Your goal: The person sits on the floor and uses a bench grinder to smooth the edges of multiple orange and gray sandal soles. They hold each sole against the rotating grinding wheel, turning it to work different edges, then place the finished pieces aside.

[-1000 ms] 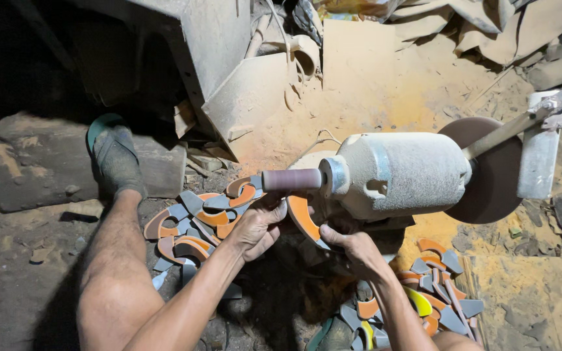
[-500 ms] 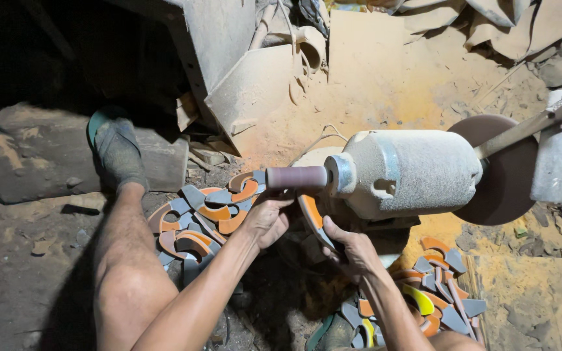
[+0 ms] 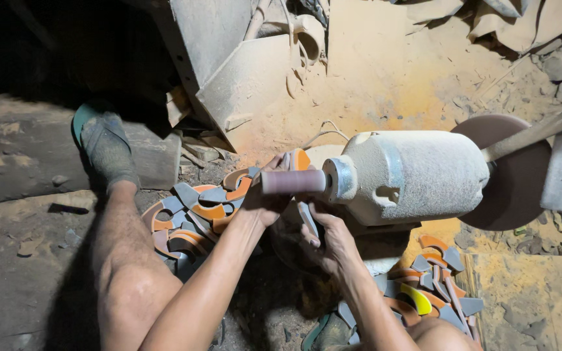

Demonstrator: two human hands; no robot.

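A dusty white motor [image 3: 411,175] carries a pink-brown sanding drum [image 3: 292,182] on its left shaft. My left hand [image 3: 265,198] and my right hand [image 3: 330,240] both grip a curved orange and grey piece [image 3: 300,159] that wraps around the drum, its orange top showing above the drum and its grey edge below. The left hand sits behind and under the drum; the right hand holds the lower end.
A pile of curved orange and grey pieces [image 3: 193,214] lies left of the drum, another pile [image 3: 434,286] at lower right. A brown sanding disc [image 3: 515,169] turns on the motor's right end. My left leg and sandalled foot [image 3: 102,146] stretch out left. Dusty boards lean behind.
Both hands have risen from below the drum and brought the curved piece up against it; the orange end now shows above the drum. The view has shifted closer.
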